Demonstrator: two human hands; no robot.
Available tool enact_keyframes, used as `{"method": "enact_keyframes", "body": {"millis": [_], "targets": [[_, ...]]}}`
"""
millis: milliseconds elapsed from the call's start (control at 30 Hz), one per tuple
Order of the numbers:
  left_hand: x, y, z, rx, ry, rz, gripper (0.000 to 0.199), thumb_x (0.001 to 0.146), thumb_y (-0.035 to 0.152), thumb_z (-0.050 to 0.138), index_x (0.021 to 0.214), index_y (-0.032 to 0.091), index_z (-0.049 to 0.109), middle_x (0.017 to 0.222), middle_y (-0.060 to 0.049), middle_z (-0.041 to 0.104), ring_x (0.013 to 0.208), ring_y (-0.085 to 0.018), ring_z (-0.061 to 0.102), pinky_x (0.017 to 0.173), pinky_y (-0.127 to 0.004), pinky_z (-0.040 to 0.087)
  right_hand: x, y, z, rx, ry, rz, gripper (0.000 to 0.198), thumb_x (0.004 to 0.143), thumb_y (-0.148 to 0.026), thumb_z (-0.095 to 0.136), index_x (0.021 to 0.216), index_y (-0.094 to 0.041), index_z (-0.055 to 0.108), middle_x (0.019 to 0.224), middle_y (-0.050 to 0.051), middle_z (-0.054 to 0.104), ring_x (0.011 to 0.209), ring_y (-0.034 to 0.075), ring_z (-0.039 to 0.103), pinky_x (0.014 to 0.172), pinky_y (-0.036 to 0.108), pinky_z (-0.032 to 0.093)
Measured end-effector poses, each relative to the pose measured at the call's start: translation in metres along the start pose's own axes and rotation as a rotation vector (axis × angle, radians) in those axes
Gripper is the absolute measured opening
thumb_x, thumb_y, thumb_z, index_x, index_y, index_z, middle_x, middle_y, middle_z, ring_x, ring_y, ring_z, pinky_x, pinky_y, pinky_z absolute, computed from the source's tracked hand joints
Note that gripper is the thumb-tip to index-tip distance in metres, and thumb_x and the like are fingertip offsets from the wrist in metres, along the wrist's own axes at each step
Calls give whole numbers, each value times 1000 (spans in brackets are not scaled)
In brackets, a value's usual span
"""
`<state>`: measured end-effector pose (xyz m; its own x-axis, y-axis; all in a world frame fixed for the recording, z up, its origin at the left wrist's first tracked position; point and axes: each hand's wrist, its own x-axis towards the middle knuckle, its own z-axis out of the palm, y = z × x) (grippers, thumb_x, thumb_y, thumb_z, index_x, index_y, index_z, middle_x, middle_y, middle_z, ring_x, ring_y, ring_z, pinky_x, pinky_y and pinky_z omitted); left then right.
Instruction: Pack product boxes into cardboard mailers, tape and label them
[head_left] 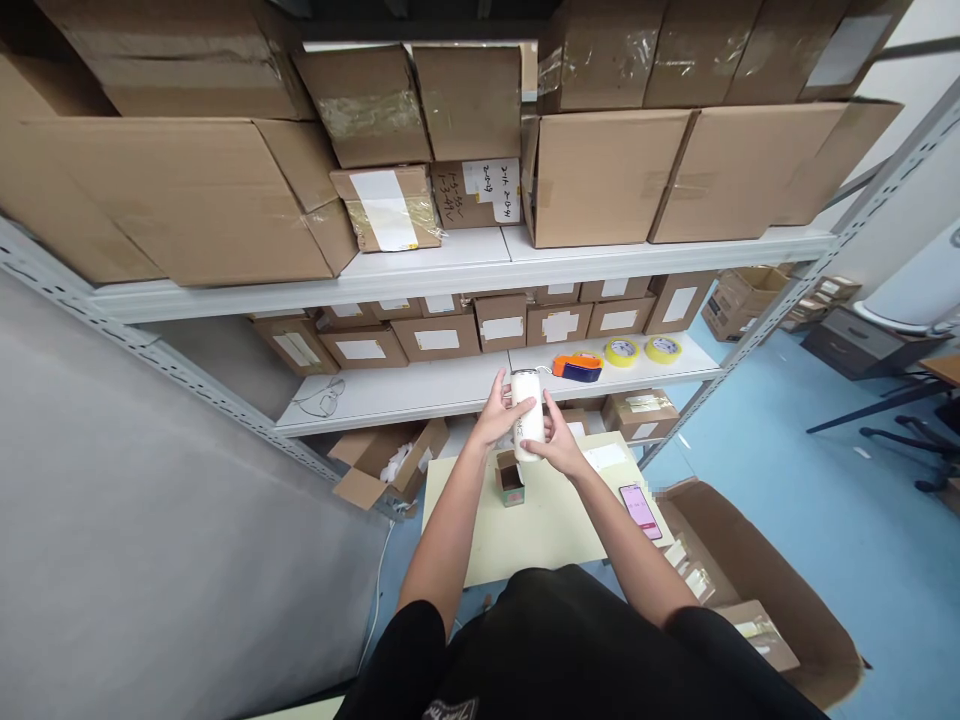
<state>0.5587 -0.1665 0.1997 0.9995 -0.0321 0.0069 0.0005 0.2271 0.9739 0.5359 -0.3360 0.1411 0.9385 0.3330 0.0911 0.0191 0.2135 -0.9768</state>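
Note:
A white tumbler (528,415) with dark lettering down its side and a metallic rim is held upright above the table. My left hand (496,412) grips it from the left, its thumb across the front. From the right, my right hand (559,440) is closed around the lower part, thumb near the base. Below and a little left of the tumbler, a small open carton (512,488) with a green lower part stands on the pale yellow table (555,535). Its inside looks dark.
A phone (640,511) and a white paper (604,456) lie on the table's right side. Behind, a shelf (397,391) bears an orange-and-blue tape dispenser (577,368), yellow tape rolls (621,350) and several cartons. Open boxes stand left (390,462) and right (780,570).

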Motion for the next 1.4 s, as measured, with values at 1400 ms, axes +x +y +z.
{"method": "enact_keyframes", "body": {"millis": [1400], "targets": [[-4,-34,-24,-187,-21,-58,125,77,23,87,172,32,6,116,-7,76,105,-23,72,103,-46,54,-8,16,7,25,-11,39,132,71,-37,91,171,-36,7,122,6,71,108,28,71,97,48,58]]}}
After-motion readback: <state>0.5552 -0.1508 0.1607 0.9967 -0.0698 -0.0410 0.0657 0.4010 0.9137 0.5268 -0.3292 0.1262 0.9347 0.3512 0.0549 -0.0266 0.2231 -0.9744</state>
